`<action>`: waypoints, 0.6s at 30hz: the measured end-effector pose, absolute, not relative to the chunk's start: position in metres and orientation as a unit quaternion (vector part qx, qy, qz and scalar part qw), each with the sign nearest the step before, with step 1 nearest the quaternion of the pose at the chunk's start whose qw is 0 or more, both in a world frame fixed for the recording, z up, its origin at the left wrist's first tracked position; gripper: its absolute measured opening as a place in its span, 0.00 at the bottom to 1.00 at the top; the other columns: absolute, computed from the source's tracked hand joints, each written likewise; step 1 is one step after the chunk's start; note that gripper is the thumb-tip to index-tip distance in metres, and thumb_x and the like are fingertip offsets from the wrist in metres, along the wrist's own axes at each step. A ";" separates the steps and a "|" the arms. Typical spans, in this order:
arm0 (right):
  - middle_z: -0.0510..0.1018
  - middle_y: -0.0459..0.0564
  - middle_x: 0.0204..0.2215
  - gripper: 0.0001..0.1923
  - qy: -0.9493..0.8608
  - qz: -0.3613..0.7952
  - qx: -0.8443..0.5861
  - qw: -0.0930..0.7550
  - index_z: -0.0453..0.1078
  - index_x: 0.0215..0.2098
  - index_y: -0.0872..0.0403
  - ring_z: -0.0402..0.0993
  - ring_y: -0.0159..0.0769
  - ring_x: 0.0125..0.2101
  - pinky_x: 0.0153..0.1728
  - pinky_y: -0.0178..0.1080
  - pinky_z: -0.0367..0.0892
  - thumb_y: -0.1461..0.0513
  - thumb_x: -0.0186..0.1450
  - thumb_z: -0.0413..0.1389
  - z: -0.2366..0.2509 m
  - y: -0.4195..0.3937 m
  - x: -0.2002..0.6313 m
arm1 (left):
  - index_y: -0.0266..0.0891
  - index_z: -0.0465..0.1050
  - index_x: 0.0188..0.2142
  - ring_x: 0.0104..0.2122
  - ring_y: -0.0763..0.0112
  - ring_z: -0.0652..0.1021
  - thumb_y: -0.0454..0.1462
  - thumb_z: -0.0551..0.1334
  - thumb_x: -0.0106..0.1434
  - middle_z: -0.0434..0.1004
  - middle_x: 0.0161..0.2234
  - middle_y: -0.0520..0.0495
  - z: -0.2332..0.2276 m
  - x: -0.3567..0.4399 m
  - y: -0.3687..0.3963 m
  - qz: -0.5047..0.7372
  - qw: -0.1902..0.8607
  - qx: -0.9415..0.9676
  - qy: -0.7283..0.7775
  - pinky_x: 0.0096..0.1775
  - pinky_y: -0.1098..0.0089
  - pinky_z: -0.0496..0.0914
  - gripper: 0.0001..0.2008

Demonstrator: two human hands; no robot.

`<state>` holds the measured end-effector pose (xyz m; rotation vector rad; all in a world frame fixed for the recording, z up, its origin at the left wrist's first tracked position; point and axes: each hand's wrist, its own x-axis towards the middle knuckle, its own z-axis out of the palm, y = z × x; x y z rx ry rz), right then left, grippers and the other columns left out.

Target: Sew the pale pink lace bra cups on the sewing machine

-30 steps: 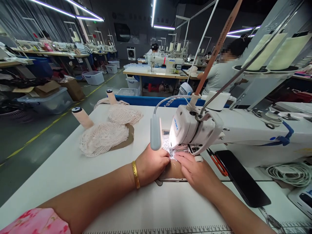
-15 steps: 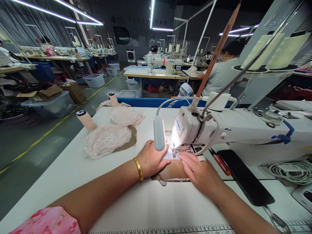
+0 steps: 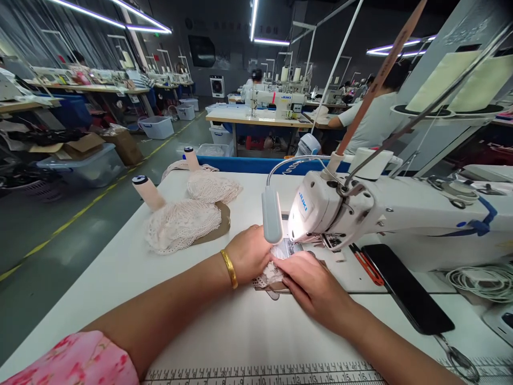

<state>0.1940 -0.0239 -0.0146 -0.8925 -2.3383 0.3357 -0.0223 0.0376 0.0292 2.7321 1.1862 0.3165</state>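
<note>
Your hands cover most of the small lace piece (image 3: 267, 276), so you see only a pale frilled edge and a brown tab poking out between them; its full shape is hidden. The needle area is hard to make out, lost in the lamp's glare under the head of the sewing machine (image 3: 320, 211). Your left hand (image 3: 249, 252) lies with curled fingers pressed down on the lace, and your right hand (image 3: 312, 286) lies flat with fingers together on its right part; whether either one pinches the cloth you cannot tell.

The piece sits on the white table (image 3: 120, 267) just near of the machine head, beside the grey lamp (image 3: 272, 215). To its left the table is bare up to the heap of pink lace (image 3: 182, 224) and two thread cones (image 3: 148, 192), which stand well apart from your hands. On the right, red-handled snips (image 3: 366, 264) and a black phone (image 3: 406, 289) lie close to your right wrist. A printed ruler (image 3: 280, 374) runs along the near edge.

Beyond the far edge lies a dim workshop with strip lights, further sewing tables, plastic bins, and a seated person in a white shirt (image 3: 372, 120).
</note>
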 end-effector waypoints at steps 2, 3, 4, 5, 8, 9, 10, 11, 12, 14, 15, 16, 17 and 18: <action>0.79 0.49 0.39 0.18 -0.879 0.134 -0.343 0.302 0.69 0.57 0.48 0.69 0.42 0.39 0.40 0.44 0.68 0.70 0.73 0.51 -0.015 -0.025 0.193 | 0.41 0.73 0.40 0.33 0.62 0.76 0.33 0.61 0.63 0.75 0.35 0.47 0.029 -0.021 0.035 0.057 0.101 0.889 0.443 0.36 0.67 0.68 0.06; 0.78 0.49 0.37 0.15 -0.877 0.138 -0.348 0.302 0.71 0.51 0.48 0.67 0.41 0.38 0.38 0.43 0.67 0.70 0.73 0.51 -0.014 -0.025 0.193 | 0.41 0.72 0.37 0.32 0.63 0.75 0.32 0.60 0.62 0.74 0.33 0.48 0.030 -0.021 0.033 0.042 0.114 0.882 0.455 0.35 0.67 0.67 0.05; 0.76 0.48 0.35 0.13 -0.873 0.144 -0.355 0.301 0.72 0.46 0.49 0.66 0.41 0.37 0.37 0.42 0.65 0.71 0.73 0.51 -0.014 -0.026 0.194 | 0.41 0.71 0.35 0.32 0.63 0.74 0.32 0.60 0.60 0.73 0.33 0.48 0.032 -0.020 0.032 0.039 0.125 0.879 0.458 0.35 0.67 0.66 0.04; 0.75 0.48 0.34 0.13 -0.869 0.152 -0.362 0.300 0.73 0.43 0.49 0.65 0.40 0.36 0.36 0.41 0.64 0.70 0.73 0.50 -0.014 -0.026 0.196 | 0.41 0.70 0.33 0.33 0.63 0.74 0.31 0.60 0.57 0.73 0.33 0.48 0.034 -0.020 0.031 0.047 0.135 0.879 0.454 0.35 0.67 0.66 0.04; 0.72 0.47 0.32 0.12 -0.850 0.191 -0.379 0.312 0.71 0.39 0.49 0.65 0.39 0.35 0.36 0.41 0.63 0.69 0.73 0.49 -0.011 -0.027 0.201 | 0.41 0.66 0.29 0.34 0.64 0.73 0.31 0.60 0.52 0.73 0.33 0.48 0.039 -0.017 0.030 0.089 0.200 0.869 0.444 0.35 0.68 0.65 0.05; 0.72 0.46 0.32 0.11 -0.843 0.208 -0.382 0.316 0.71 0.38 0.49 0.65 0.38 0.35 0.37 0.41 0.63 0.68 0.73 0.49 -0.009 -0.028 0.203 | 0.41 0.66 0.29 0.33 0.65 0.73 0.32 0.60 0.52 0.72 0.32 0.50 0.040 -0.016 0.030 0.097 0.242 0.855 0.448 0.34 0.69 0.64 0.05; 0.73 0.46 0.31 0.10 -0.837 0.224 -0.384 0.320 0.70 0.38 0.49 0.66 0.38 0.35 0.38 0.41 0.64 0.68 0.73 0.49 -0.008 -0.028 0.204 | 0.41 0.67 0.30 0.31 0.66 0.72 0.33 0.61 0.53 0.71 0.30 0.51 0.040 -0.015 0.030 0.104 0.290 0.837 0.452 0.33 0.70 0.64 0.05; 0.73 0.45 0.32 0.10 -0.831 0.236 -0.386 0.322 0.69 0.37 0.49 0.67 0.38 0.35 0.39 0.42 0.64 0.67 0.73 0.49 -0.007 -0.029 0.205 | 0.42 0.67 0.32 0.30 0.67 0.72 0.35 0.61 0.54 0.71 0.29 0.53 0.040 -0.014 0.029 0.111 0.336 0.817 0.455 0.32 0.70 0.64 0.04; 0.73 0.45 0.31 0.09 -0.827 0.245 -0.388 0.324 0.68 0.36 0.49 0.67 0.37 0.35 0.40 0.42 0.64 0.65 0.73 0.49 -0.005 -0.029 0.206 | 0.42 0.68 0.33 0.29 0.68 0.71 0.37 0.62 0.56 0.71 0.28 0.54 0.039 -0.012 0.029 0.122 0.374 0.797 0.457 0.31 0.71 0.64 0.05; 0.74 0.45 0.30 0.10 -0.820 0.251 -0.398 0.327 0.66 0.34 0.50 0.68 0.37 0.34 0.40 0.42 0.65 0.62 0.74 0.50 -0.005 -0.030 0.206 | 0.42 0.71 0.36 0.29 0.68 0.73 0.41 0.65 0.57 0.73 0.29 0.55 0.034 -0.010 0.027 0.145 0.419 0.771 0.457 0.31 0.71 0.65 0.09; 0.73 0.45 0.30 0.11 -0.813 0.250 -0.410 0.329 0.65 0.32 0.50 0.68 0.37 0.34 0.39 0.41 0.65 0.61 0.74 0.51 -0.005 -0.029 0.206 | 0.42 0.72 0.37 0.30 0.68 0.74 0.43 0.65 0.57 0.74 0.30 0.55 0.031 -0.009 0.027 0.151 0.429 0.765 0.456 0.32 0.71 0.66 0.11; 0.73 0.45 0.29 0.12 -0.804 0.248 -0.429 0.330 0.64 0.32 0.50 0.69 0.37 0.33 0.37 0.41 0.65 0.60 0.74 0.51 -0.005 -0.029 0.206 | 0.42 0.73 0.38 0.30 0.67 0.75 0.44 0.66 0.58 0.75 0.30 0.54 0.028 -0.008 0.026 0.153 0.436 0.760 0.457 0.32 0.71 0.67 0.11; 0.73 0.45 0.29 0.11 -0.791 0.249 -0.451 0.330 0.64 0.32 0.50 0.69 0.37 0.32 0.35 0.40 0.65 0.59 0.74 0.52 -0.006 -0.029 0.205 | 0.42 0.74 0.38 0.31 0.67 0.75 0.45 0.65 0.59 0.76 0.30 0.54 0.025 -0.008 0.026 0.153 0.441 0.758 0.456 0.33 0.70 0.67 0.11; 0.74 0.44 0.29 0.10 -0.776 0.253 -0.475 0.330 0.64 0.33 0.49 0.69 0.36 0.32 0.34 0.39 0.65 0.59 0.74 0.53 -0.007 -0.029 0.205 | 0.42 0.75 0.38 0.31 0.66 0.76 0.45 0.65 0.60 0.77 0.30 0.53 0.021 -0.008 0.026 0.154 0.444 0.758 0.452 0.34 0.70 0.68 0.11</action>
